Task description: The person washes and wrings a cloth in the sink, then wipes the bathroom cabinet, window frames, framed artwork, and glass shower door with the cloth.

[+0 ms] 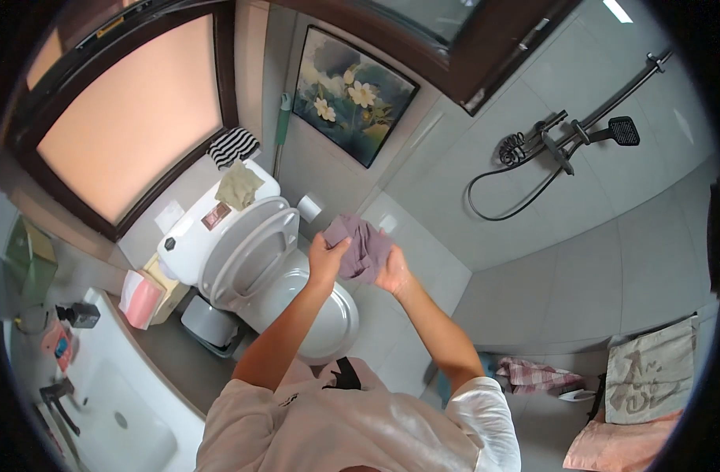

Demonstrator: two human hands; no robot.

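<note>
A crumpled mauve cloth [361,251] is held up in front of me between both hands. My left hand [327,258] grips its left side, with the thumb lying over the fabric. On the right side, my right hand [393,271] holds the lower edge, its fingers partly hidden behind the folds. Below and to the left stands a white toilet [330,330] with its lid and seat raised. An olive-green cloth [239,186] lies on the toilet tank [186,259], and a black-and-white striped cloth [234,146] rests on the sill behind it.
At the left is a white washbasin [130,407] with a black faucet [62,404]. A grey bin [209,321] and a pink tissue pack [140,300] sit between basin and toilet. A shower set [563,144] is on the right wall; towels [649,371] hang lower right. An open window sash [454,65] juts overhead.
</note>
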